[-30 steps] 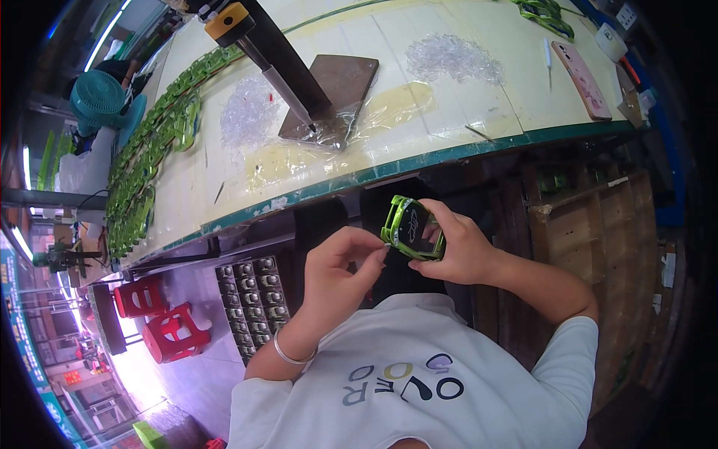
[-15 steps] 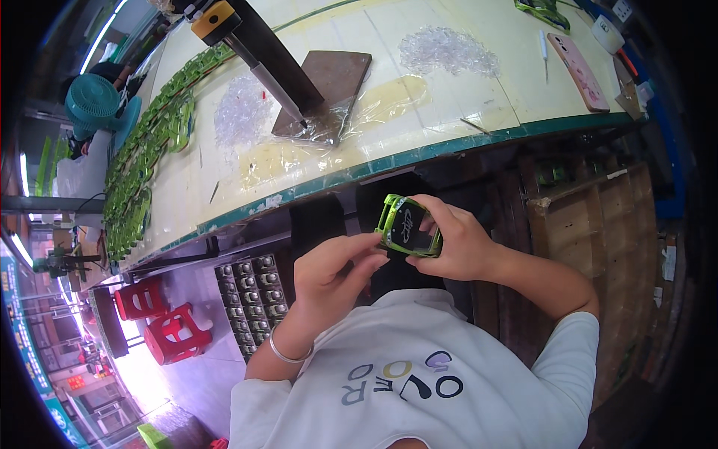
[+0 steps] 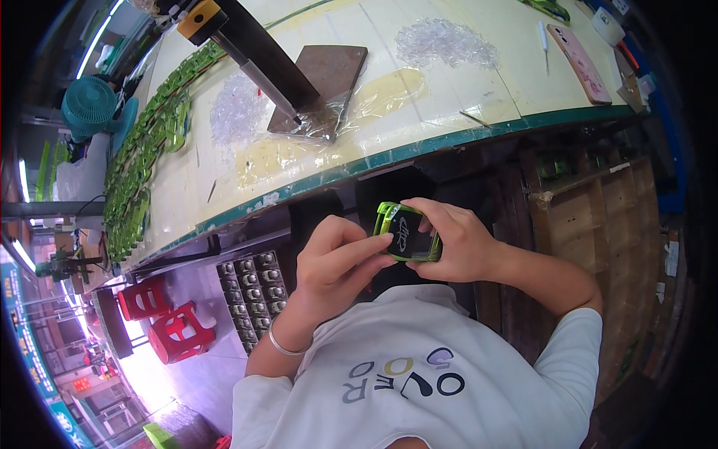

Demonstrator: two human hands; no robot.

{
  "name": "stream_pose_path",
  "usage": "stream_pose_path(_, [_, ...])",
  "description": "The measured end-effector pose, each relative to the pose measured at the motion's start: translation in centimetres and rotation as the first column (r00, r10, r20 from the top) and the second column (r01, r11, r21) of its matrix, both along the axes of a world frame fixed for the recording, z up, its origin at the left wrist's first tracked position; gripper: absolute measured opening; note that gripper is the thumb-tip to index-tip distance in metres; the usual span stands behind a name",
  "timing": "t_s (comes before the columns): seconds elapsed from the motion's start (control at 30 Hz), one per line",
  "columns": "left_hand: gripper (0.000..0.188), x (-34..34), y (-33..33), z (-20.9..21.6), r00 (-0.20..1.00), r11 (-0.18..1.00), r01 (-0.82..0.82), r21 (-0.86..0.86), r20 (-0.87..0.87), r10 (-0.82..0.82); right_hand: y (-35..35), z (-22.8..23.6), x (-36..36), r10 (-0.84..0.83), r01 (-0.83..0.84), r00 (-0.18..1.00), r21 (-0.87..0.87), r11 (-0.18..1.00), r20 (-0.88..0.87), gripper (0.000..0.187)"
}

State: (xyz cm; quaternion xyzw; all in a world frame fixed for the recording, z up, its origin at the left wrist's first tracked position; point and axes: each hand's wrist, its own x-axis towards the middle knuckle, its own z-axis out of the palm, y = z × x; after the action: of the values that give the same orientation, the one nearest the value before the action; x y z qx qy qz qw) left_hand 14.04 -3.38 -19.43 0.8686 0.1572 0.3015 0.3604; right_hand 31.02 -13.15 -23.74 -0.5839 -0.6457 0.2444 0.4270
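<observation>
My right hand (image 3: 460, 243) grips a bright green frame (image 3: 387, 215) by its right side, with the thumb below and the fingers over the top. A dark panel (image 3: 407, 232) with a pale scribbled mark fills the frame; it looks like a tinted lens, but the exact kind cannot be told. Against the frame's left edge, the index finger and thumb of my left hand (image 3: 336, 262) close together, the index tip overlapping the panel. Whether a small part sits between those fingertips is hidden. Both hands are in front of my body, off the table's near edge.
On the pale table (image 3: 464, 97) stands a press-like tool (image 3: 258, 60) over a brown plate (image 3: 329, 71). Heaps of small clear plastic pieces (image 3: 445, 43), rows of green frames (image 3: 142, 157), a screwdriver (image 3: 544, 45) and a pink phone (image 3: 580, 63) lie there. Red stools (image 3: 179, 333) stand left.
My left fingertips have moved right onto the frame's edge and overlap it. The frame has turned slightly, showing more of the dark panel. My right hand keeps its hold.
</observation>
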Motion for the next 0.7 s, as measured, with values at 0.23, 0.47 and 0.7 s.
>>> stream_pose_path(0.23, [0.042, 0.3, -0.5, -0.8, 1.0, 0.933, 0.011, 0.359, -0.013, -0.006, -0.1, -0.3, 0.2, 0.004, -0.008, 0.995, -0.04, 0.999, -0.097, 0.059])
stream_pose_path(0.47, [0.045, -0.1, -0.6, -3.4, 0.997, 0.979, -0.024, 0.204, -0.073, 0.039, 0.1, -0.5, 0.0, -0.026, -0.002, 0.994, -0.251, 0.968, -0.108, 0.06])
stream_pose_path(0.7, [0.028, 0.6, -2.3, -4.7, 0.918, 0.414, -0.01, -0.91, 0.155, 0.364, 0.2, 0.2, -1.3, -0.011, 0.03, 0.986, -0.116, 0.993, 0.164, 0.064])
